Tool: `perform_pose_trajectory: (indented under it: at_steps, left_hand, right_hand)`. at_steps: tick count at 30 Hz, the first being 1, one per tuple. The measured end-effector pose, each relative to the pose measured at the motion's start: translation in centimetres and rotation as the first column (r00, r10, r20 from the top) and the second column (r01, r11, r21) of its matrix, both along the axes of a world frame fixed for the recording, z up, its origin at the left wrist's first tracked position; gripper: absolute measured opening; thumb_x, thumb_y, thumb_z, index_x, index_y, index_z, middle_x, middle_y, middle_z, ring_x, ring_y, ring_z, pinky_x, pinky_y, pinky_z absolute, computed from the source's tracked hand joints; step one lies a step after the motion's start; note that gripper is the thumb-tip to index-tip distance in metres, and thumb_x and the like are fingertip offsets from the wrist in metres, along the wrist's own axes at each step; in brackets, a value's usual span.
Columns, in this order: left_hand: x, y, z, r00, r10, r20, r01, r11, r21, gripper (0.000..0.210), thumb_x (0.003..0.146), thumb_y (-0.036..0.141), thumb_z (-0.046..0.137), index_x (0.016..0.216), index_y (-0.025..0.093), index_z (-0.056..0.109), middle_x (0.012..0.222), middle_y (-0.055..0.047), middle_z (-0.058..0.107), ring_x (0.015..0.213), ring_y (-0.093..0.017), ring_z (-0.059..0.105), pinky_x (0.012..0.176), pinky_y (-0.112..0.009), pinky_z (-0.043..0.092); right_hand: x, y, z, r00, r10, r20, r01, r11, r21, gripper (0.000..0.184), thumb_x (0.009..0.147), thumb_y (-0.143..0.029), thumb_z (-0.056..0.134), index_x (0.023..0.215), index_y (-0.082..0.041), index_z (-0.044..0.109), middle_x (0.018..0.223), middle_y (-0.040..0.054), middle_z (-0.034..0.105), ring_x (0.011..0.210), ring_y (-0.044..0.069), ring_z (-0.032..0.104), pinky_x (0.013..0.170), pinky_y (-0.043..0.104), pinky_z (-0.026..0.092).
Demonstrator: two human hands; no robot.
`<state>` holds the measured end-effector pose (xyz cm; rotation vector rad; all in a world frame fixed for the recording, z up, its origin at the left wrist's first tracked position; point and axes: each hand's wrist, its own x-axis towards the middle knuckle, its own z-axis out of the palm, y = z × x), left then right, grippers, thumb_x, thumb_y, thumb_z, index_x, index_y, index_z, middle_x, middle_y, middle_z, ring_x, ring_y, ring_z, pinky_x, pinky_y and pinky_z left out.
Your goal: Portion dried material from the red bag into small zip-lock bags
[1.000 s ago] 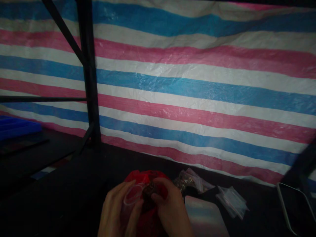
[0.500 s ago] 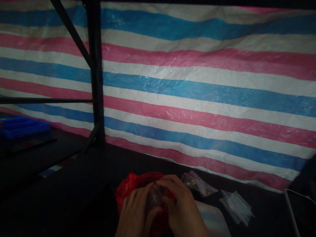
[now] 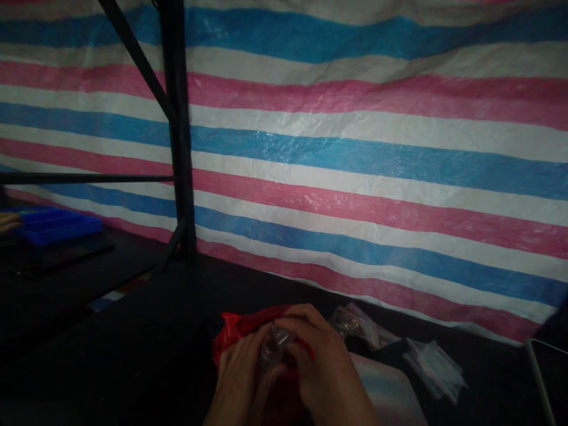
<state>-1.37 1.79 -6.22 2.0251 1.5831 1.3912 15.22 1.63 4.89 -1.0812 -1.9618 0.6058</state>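
Observation:
Between my two hands is a small clear plastic bag [image 3: 276, 345], held over a red plastic bag [image 3: 231, 337]. My left hand [image 3: 242, 370] grips the clear bag's left side, thumb bent in below it. From the right, my right hand [image 3: 322, 361] pinches the same bag with curled fingers. What the clear bag contains is too dark to make out. The red bag lies behind and beneath both hands, its crumpled rim showing at the left and top.
Right of my hands lie clear zip bags with small metallic pieces [image 3: 350, 322], a stack of flat clear bags [image 3: 437, 367] and a pale, rounded-corner object [image 3: 386, 387]. A black post [image 3: 180, 130] rises at left. Beyond it, another person's hand [image 3: 9, 222] is beside a blue tray [image 3: 62, 223].
The view has shifted slightly. Both hands still hold the clear bag, which now shows more between them. Another person's hand shows more at the blue tray.

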Motion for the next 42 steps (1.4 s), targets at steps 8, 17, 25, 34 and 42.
perform_pose_trajectory:
  at_steps: [8,17,25,34,42]
  left_hand:
    - [-2.7,-1.7,0.3,0.956,0.228,0.185,-0.226,0.974,-0.033,0.047,0.098,0.06,0.053,0.128,0.028,0.072,0.13,-0.01,0.076,0.121,-0.033,0.071,0.101,-0.052,0.061]
    - [-0.4,1.3,-0.4,0.94,0.118,0.319,-0.038,0.968,-0.247,0.048,0.09,0.065,0.059,0.103,0.025,0.081,0.125,-0.016,0.074,0.125,-0.04,0.065,0.112,-0.063,0.047]
    - [0.3,1.3,2.2,0.853,0.171,0.494,0.025,0.931,-0.365,0.06,0.095,0.074,0.045,0.093,0.02,0.069,0.085,-0.009,0.079,0.082,-0.029,0.077,0.071,-0.038,0.061]
    - [0.5,0.5,4.2,0.719,0.19,0.669,0.109,0.919,-0.379,0.075,0.066,0.095,0.062,0.079,0.021,0.068,0.069,-0.001,0.071,0.07,-0.023,0.069,0.065,-0.03,0.056]
    - [0.4,0.2,5.1,0.425,0.333,0.842,0.182,0.88,-0.439,0.077,0.049,0.089,0.08,0.083,0.021,0.069,0.072,-0.001,0.077,0.068,-0.023,0.072,0.065,-0.031,0.059]
  right_hand:
    - [-0.7,2.2,-4.1,0.907,-0.303,0.293,0.307,0.951,0.033,0.054,0.077,0.006,0.053,0.109,-0.026,0.082,0.117,0.0063,0.076,0.113,0.029,0.066,0.102,0.04,0.049]
    - [-2.1,2.9,-4.5,0.835,-0.341,0.431,0.368,0.93,0.022,0.056,0.072,0.009,0.05,0.106,-0.025,0.079,0.118,0.0057,0.079,0.123,0.031,0.062,0.106,0.047,0.042]
    - [-0.8,1.6,-3.7,0.871,-0.257,0.42,0.297,0.954,-0.032,0.048,0.066,0.006,0.055,0.097,-0.023,0.077,0.108,0.0072,0.081,0.116,0.033,0.067,0.111,0.055,0.039]
    - [-2.0,0.6,-4.3,0.774,-0.339,0.534,0.448,0.89,-0.084,0.059,0.072,0.007,0.052,0.124,-0.013,0.074,0.137,0.0193,0.07,0.134,0.039,0.061,0.116,0.056,0.04]
    - [-2.0,1.0,-5.1,0.86,-0.354,0.367,0.424,0.897,-0.129,0.053,0.072,0.008,0.052,0.11,-0.019,0.077,0.126,0.0131,0.076,0.131,0.035,0.063,0.116,0.055,0.038]
